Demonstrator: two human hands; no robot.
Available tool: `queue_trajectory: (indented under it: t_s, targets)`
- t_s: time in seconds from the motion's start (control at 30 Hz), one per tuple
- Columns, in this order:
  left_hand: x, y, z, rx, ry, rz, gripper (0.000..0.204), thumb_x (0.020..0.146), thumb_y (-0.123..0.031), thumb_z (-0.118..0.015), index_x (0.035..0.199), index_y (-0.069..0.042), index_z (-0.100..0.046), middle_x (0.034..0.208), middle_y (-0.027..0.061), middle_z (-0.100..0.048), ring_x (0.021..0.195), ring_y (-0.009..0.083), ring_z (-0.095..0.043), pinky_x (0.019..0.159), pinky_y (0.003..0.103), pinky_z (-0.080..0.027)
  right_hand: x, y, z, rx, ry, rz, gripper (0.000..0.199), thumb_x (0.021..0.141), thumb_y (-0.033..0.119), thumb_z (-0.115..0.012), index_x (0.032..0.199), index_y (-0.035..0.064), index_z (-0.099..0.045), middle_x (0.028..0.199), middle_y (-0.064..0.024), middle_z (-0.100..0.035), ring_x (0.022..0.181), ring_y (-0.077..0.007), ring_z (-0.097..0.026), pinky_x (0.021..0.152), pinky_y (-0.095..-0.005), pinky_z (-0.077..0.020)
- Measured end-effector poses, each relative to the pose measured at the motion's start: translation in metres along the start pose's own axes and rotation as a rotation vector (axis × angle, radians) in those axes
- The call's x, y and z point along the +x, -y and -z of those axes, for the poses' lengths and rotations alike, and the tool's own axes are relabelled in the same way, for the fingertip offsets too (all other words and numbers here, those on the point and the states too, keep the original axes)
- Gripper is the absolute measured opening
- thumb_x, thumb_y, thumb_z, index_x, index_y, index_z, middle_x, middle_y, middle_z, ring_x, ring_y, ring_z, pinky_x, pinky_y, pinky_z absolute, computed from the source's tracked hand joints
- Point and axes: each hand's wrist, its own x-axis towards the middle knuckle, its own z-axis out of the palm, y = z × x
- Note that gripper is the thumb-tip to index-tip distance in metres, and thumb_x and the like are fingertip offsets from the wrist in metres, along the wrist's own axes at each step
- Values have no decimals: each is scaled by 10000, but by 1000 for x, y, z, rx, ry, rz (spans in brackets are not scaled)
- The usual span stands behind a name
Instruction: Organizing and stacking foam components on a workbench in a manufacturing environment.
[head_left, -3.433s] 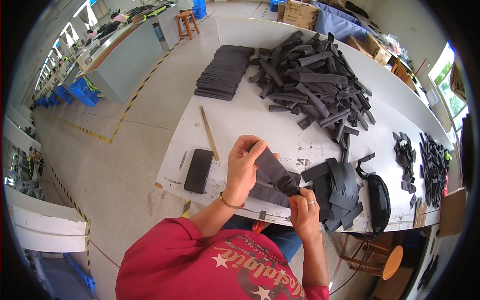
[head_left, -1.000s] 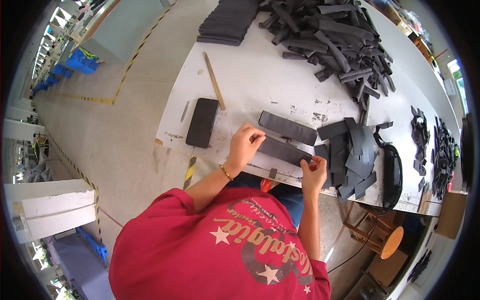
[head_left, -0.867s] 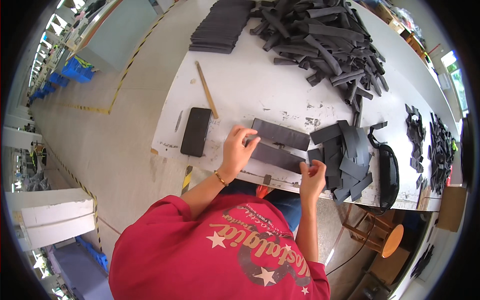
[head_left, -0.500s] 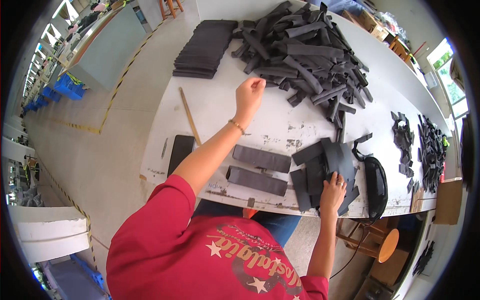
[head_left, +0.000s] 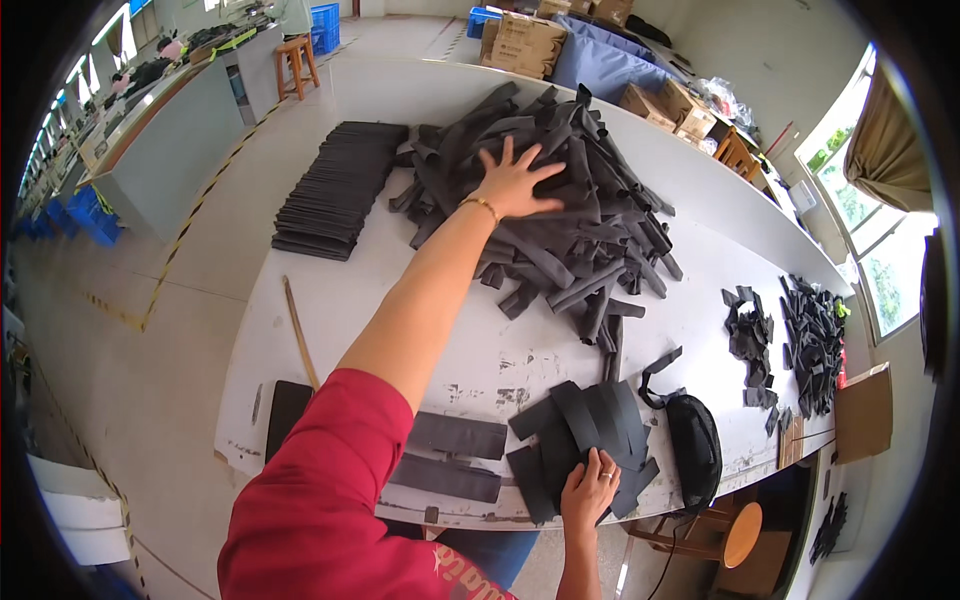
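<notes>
On the white desk (head_left: 330,300), the left hand (head_left: 512,183) lies with fingers spread open on top of the big heap of dark strips (head_left: 560,210) at the far side, whereas half a second ago it was only reaching toward the heap. The right hand (head_left: 588,490) rests flat, fingers loosely open, on the fanned stack of dark pieces (head_left: 580,435) at the near edge, as before. Two flat dark strips (head_left: 450,455) lie side by side, long axes running left to right, near the desk's front edge. No container holds anything visible.
</notes>
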Motion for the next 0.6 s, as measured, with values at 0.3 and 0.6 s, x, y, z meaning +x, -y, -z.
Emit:
queue_trajectory:
  t_s: [0.3, 0.6]
  targets:
    - [-91, 47, -65, -228, 346, -168, 584, 764, -504, -676, 1228, -161, -589, 1344, 26, -548, 1203, 288, -529, 1061, 362, -385, 22, 10, -4, 78, -16, 15, 325, 810, 32, -610, 1130, -21, -592, 1090, -195, -570, 988, -374, -555, 910, -479, -425]
    - [-214, 29, 4, -343, 192, -270, 334, 844, -233, -602, 1159, -123, -590, 1136, 156, -609, 1070, 353, -591, 903, 374, -509, 16, 6, -6, 12, -45, 35, 293, 846, 59, -595, 1132, 0, -615, 1116, -184, -583, 1006, -366, -553, 887, -465, -433]
